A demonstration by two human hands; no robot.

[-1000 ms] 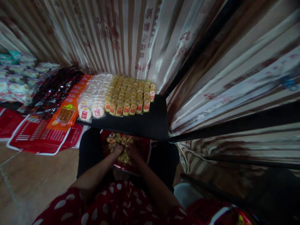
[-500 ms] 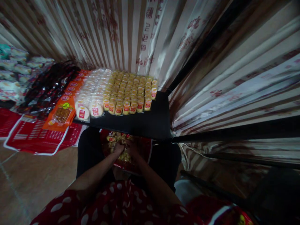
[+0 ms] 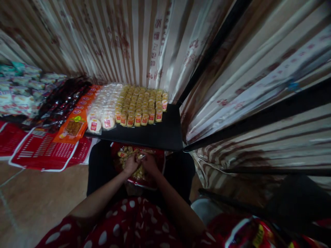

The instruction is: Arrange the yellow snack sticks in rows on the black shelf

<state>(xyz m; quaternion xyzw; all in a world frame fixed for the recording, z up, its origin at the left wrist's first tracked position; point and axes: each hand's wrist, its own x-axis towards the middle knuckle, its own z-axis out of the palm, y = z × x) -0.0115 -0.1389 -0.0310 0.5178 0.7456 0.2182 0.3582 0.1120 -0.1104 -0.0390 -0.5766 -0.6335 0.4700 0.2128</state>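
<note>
A red basket (image 3: 160, 165) with several yellow wrapped snacks (image 3: 126, 151) in it sits between my knees, below the shelf's front edge. My left hand (image 3: 131, 164) and my right hand (image 3: 150, 164) meet over it. Their fingers are closed around a small shiny wrapped snack (image 3: 141, 156), which they partly hide. Above, on the black shelf (image 3: 157, 136), similar yellow packets (image 3: 139, 106) stand in tight rows. To their left lie clear packs of round white crackers (image 3: 108, 122).
Further left on the shelf are an orange snack bag (image 3: 74, 126), dark shiny packets (image 3: 62, 101) and white-and-green packs (image 3: 20, 89). A red shopping bag (image 3: 43, 150) hangs below. Black poles (image 3: 217, 50) and a striped curtain (image 3: 129, 41) rise behind; red packages (image 3: 248, 234) lie lower right.
My hands have come up a little from among the snacks and together, with a shiny wrapped snack now showing between them. The whole view has shifted slightly.
</note>
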